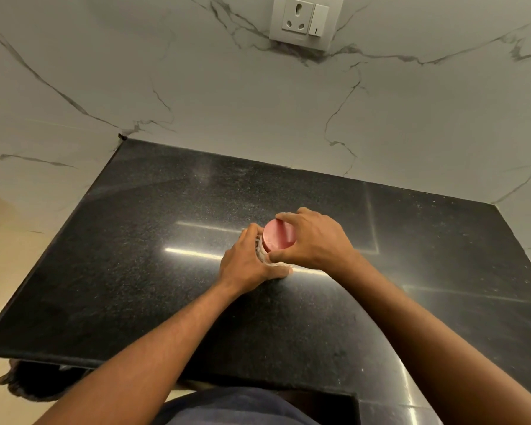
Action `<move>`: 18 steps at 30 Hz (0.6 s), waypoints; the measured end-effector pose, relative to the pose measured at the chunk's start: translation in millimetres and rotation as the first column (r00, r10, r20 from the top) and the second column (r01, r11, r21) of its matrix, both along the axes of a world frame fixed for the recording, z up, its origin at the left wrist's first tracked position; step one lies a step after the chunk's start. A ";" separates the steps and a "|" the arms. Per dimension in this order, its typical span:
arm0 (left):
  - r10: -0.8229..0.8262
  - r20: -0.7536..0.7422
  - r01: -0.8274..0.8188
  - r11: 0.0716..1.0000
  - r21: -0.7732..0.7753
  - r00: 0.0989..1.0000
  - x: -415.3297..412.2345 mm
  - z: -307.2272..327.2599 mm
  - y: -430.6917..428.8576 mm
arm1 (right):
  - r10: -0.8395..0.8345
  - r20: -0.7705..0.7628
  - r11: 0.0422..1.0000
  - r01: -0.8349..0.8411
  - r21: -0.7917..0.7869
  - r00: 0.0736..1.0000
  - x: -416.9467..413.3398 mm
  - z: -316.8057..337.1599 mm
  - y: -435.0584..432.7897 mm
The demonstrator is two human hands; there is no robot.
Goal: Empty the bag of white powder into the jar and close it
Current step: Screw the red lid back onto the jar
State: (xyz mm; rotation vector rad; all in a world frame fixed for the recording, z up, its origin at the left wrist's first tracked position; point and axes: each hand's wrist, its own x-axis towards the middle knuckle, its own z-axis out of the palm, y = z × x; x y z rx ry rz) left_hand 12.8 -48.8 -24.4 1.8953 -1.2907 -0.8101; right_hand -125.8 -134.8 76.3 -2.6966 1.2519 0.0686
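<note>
Jar [262, 254] of clear ribbed material stands upright near the middle of the black speckled worktop [135, 240], with a pink lid [278, 236] sitting on its mouth. Whether the lid is fully tightened cannot be told, and the hands hide most of what the jar holds.

The left hand [246, 265] wraps the jar's side from the left, its fingers [252, 231] curled round the body and the thumb low by the base, close to the worktop. The right hand [316, 240] comes in from the right, fingers curved over the lid's far rim and thumb against the near rim, so the lid is clamped between them. Both bare forearms reach in from the bottom of the view, above a dark blue garment [242, 406].

Streaks of reflected light cross the worktop. Behind it rises a white wall [227, 102] veined in grey, carrying a socket [299, 17] with a switch [318, 21] just beside it. Beige floor [0, 271] shows at the left.
</note>
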 end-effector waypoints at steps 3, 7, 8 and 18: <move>0.008 0.003 -0.008 1.000 0.008 1.000 0.4 3.7 0.0 | -0.020 0.056 0.999 0.023 -0.045 0.998 0.2 -4.6 1.0; -0.046 -0.086 0.046 0.999 -0.002 0.995 3.3 4.6 0.8 | 0.004 0.098 0.996 0.005 -0.091 0.995 -10.8 -16.5 4.6; -0.065 -0.114 0.064 0.998 -0.015 0.991 3.5 3.6 4.0 | -0.008 0.134 0.999 0.012 -0.032 0.991 -16.0 -21.9 6.5; -0.007 -0.146 -0.006 0.996 -0.090 0.989 -1.6 -14.0 35.8 | -0.444 0.700 0.874 0.098 0.476 0.559 -30.8 -103.6 52.9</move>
